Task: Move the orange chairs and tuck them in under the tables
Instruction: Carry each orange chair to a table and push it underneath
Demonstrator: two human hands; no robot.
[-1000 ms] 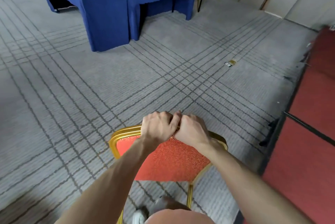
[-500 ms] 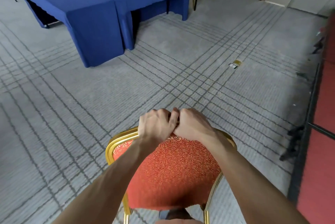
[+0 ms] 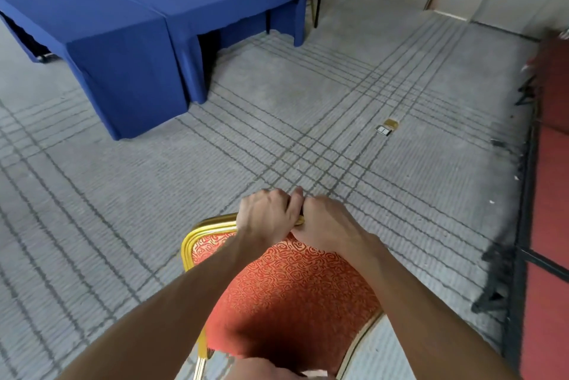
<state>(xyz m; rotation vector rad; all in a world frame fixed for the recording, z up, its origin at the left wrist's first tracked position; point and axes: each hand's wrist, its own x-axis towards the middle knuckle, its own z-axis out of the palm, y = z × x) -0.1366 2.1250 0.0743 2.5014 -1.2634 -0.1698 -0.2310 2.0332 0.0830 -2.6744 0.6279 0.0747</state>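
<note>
- Because the chair (image 3: 292,293) has to be moved, the left hand (image 3: 266,216) and the right hand (image 3: 326,222) are both curling tight round the top of its gold frame (image 3: 197,235). They are sitting side by side and touching in the middle.
- In the head view, the chair is sitting right in front of the person, low in the picture. I think holding it at the top middle is helping it stay straight.
- I cannot tell if its feet are touching the carpet (image 3: 308,96).
- The tables (image 3: 123,50) with blue cloths are standing well apart from the chair, up on the left, so it is not tucked in yet.
- One table is showing a dark gap under its cloth, maybe room for a chair.
- A small flat thing (image 3: 386,127) is lying on the carpet, off to the right.
</note>
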